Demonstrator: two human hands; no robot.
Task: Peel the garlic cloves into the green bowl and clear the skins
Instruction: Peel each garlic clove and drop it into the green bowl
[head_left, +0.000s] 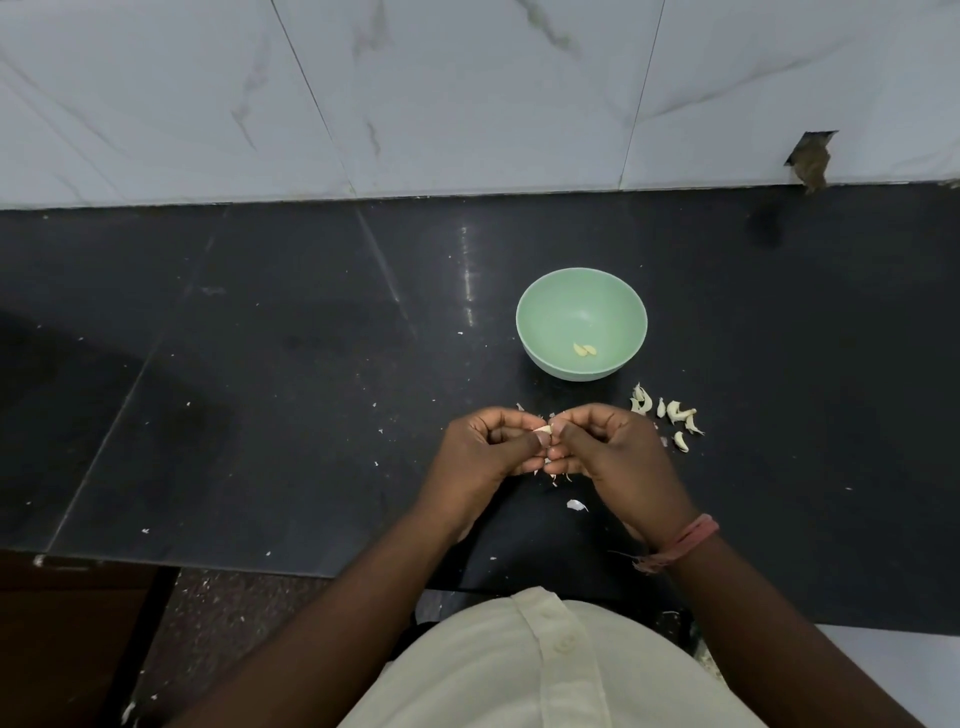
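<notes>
Mostly bare at the left of the frame, the glossy black stone counter (234, 364) carries only scattered white flecks of skin, and no brand, label or writing can be read anywhere on it. Just left of centre, the left hand (480, 449) has its fingers curled and its thumb pressed onto a small pale garlic clove (699, 429) at the meeting point of both hands. Below the fingertips lie loose papery garlic skins (560, 477), with one larger white flake (576, 505) nearer the lower edge. Right of centre, the right hand (610, 449) pinches the same clove from the other side, fingers curled, a pinkish thread band (685, 540) around its wrist. Above the hands, in the middle of the frame, stands the round pale green plastic bowl (582, 291), holding two peeled yellowish cloves (585, 350) near its bottom. Just beside the bowl's lower right, a small cluster of unpeeled white garlic cloves (667, 415) rests on the counter. Along the top runs a white marble-patterned tiled wall (467, 93), chipped at the upper right. A cream buttoned shirt (545, 665) fills the bottom centre.
</notes>
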